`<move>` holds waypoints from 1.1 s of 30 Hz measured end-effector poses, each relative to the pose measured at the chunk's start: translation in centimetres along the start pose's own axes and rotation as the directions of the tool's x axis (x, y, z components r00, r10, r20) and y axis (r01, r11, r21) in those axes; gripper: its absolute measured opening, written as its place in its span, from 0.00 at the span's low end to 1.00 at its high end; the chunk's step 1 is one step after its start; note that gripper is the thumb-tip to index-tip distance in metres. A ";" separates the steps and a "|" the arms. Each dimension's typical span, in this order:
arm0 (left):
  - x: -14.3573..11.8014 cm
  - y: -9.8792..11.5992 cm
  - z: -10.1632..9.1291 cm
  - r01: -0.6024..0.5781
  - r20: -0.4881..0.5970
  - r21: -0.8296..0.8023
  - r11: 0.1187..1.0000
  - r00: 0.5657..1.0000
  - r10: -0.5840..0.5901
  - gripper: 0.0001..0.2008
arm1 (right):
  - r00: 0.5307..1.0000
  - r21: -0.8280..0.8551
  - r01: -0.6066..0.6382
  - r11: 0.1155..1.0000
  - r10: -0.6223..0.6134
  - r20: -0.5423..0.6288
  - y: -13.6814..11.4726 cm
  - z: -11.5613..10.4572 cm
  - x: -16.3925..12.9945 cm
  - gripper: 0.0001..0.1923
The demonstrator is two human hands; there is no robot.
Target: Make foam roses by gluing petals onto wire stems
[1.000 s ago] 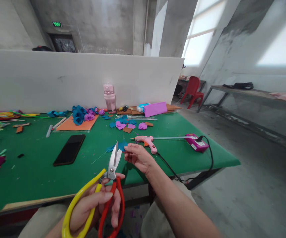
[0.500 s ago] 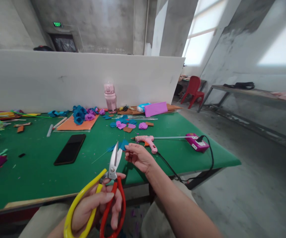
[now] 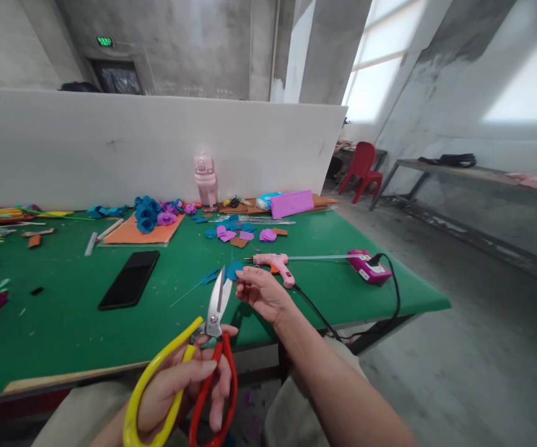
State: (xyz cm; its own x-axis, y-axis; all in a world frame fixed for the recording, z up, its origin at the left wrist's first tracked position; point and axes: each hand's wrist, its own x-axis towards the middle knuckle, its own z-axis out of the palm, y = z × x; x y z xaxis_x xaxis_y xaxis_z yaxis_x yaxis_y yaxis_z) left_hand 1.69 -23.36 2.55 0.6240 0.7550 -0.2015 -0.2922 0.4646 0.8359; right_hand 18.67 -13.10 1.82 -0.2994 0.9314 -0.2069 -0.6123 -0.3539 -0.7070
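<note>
Gripping big scissors [image 3: 212, 329] over the desk's near edge.
Left hand [image 3: 179, 388] was clenched round the yellow and red handles, blades slightly parted and pointing up; right hand [image 3: 261, 293] pinched a blue petal piece [image 3: 231, 270] just beside the blade tips, above the green desk [image 3: 63, 329]; a pink glue gun [image 3: 275, 264] lay near that hand, toward the right edge; a black phone [image 3: 130, 279] rested mid-desk; a pink bottle [image 3: 205, 174] stood at the far edge.

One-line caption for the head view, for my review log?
Left hand grips yellow-and-red scissors, right hand pinches blue petal piece above the green table.
</note>
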 end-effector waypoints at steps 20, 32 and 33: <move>0.9 0.3 0.2 -0.053 0.004 -0.042 0.998 0.999 0.054 0.25 | 0.996 -0.103 -0.056 0.993 0.064 0.070 -0.1 0.3 -0.4 0.15; 0.3 1.7 0.4 -0.182 -0.238 0.124 0.975 0.949 0.207 0.23 | 0.995 -0.125 -0.042 0.991 0.053 0.081 -0.3 0.1 -0.4 0.15; -0.1 2.5 -0.3 -0.189 -0.327 0.188 0.964 0.913 0.243 0.23 | 0.996 -0.118 -0.038 0.992 0.047 0.074 -0.3 0.0 -0.4 0.15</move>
State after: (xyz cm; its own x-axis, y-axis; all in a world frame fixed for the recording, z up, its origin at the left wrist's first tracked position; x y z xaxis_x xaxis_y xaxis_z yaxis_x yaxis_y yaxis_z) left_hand 0.66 -22.11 4.53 0.2619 0.9536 -0.1484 -0.2634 0.2186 0.9396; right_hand 18.97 -13.31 2.15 -0.3816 0.9047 -0.1894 -0.5094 -0.3768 -0.7737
